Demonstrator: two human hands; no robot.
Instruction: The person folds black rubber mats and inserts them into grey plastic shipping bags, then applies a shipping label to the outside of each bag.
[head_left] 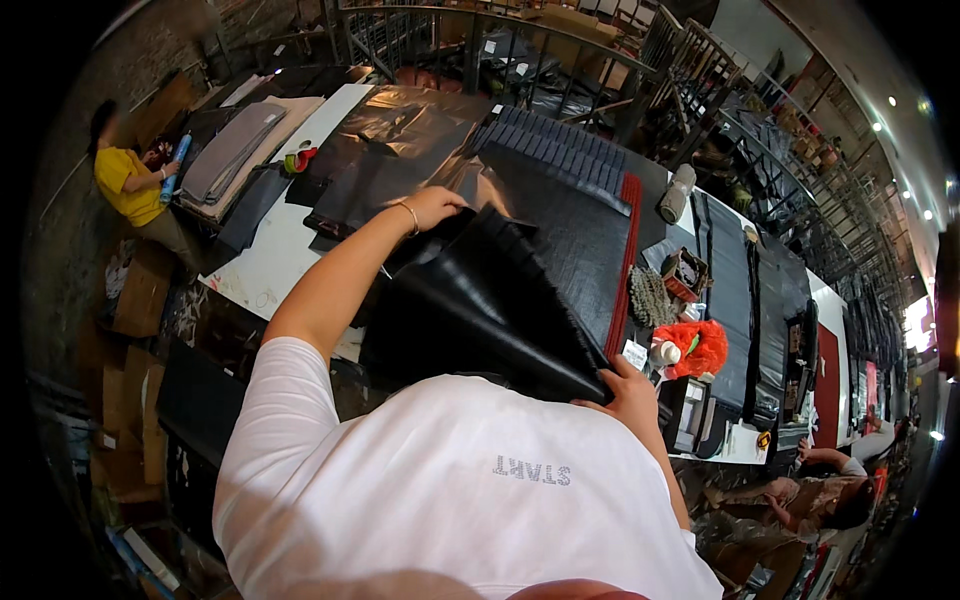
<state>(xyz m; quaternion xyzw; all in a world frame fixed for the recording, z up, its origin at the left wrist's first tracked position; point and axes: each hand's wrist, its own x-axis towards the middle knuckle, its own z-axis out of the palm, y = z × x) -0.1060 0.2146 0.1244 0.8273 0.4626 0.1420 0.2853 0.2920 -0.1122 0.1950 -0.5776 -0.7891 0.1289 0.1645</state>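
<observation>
A glossy black sheet, perhaps vinyl or leather, is lifted and bent up in front of my body. My left hand is closed on its far left part, with a bracelet at the wrist. Down at the near right corner, the fingers of my right hand are closed round the sheet's edge. Beneath and beyond it lies a flat dark panel with a red strip along its right side. Dark ribbed strips lie across that panel's far end.
An orange-red plastic bag, a small box and a beaded coil sit to the right on the white table. Stacked sheets lie at left near a person in yellow. Another person is at right. Metal railings stand behind.
</observation>
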